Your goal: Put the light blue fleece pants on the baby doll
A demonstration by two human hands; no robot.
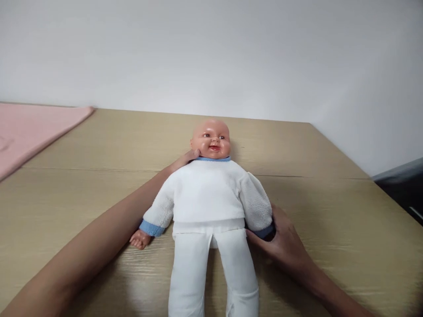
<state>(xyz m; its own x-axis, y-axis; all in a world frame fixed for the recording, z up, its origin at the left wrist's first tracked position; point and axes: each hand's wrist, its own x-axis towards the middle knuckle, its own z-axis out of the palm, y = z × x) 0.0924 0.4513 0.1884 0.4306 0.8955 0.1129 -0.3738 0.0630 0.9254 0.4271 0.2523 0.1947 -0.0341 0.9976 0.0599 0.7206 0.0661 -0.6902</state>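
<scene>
Where the table point(330, 211) fills the lower view, I have the doll point(208, 193) at the middle, face up above the wood, its trousers point(191, 273) running off the bottom edge.

Left hand point(190, 156) is at the doll's neck, thumb showing against the jawline, the rest behind head point(213, 138) and shoulder; the forearm point(109, 233) passes behind one sleeve. Right hand point(282, 233) curves round the opposite cuff point(266, 231), thumb spread from the fingers and reaching under the doll's side. Both sets of fingertips are hidden from me, so I cannot tell whether either hand is closed tight or only supporting.

Pink cloth point(39, 132) well apart at far left, wall point(198, 53) behind, something dark point(403, 185) past the right table edge.

Risks, as I judge them: the head could tip back if the neck support slid toward the shoulder. The right hold sits on a loose-looking sleeve, so a pull there might stretch or ruck the fabric rather than shift the body. With both hands high, the legs have no hand near them and could drag or swing, twisting the trunk if one side rose first.
</scene>
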